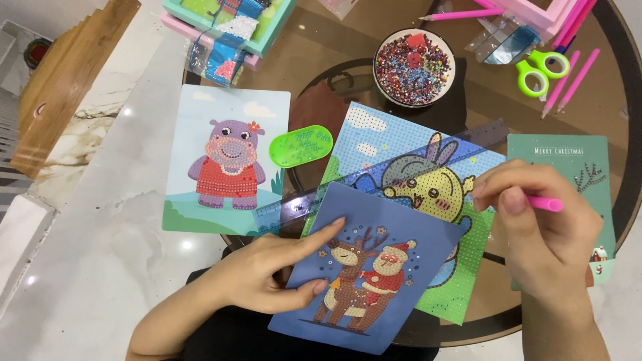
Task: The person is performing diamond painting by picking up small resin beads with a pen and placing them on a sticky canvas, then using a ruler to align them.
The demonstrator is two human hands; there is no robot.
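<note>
Two hands work over a blue reindeer card lying near the edge of a round glass table. The left hand lies open and flat on the card's left side, forefinger stretched toward the reindeer's antlers and thumb pressed lower down; this looks like a way to pin the card so it does not slide on the glass. The right hand is closed round a pink pen, gripped like a pencil, with the blunt end poking out to the right. Its tip is hidden behind the fingers, so I cannot tell whether it touches anything. The two hands are well apart, one on each side of the card.

Under the card lies a yellow bird canvas, partly covered, and a clear blue ruler runs slantwise across both, its near end tucked under the card's far-left corner. Left of these sits a finished hippo card, set aside flat. A green tray rests between the hippo and the bird, close to the working hand's reach, probably for loose beads. Farther off stands a bowl of mixed beads. Green scissors and spare pink pens lie far right. A dark green greeting card peeks out behind the right hand.
</note>
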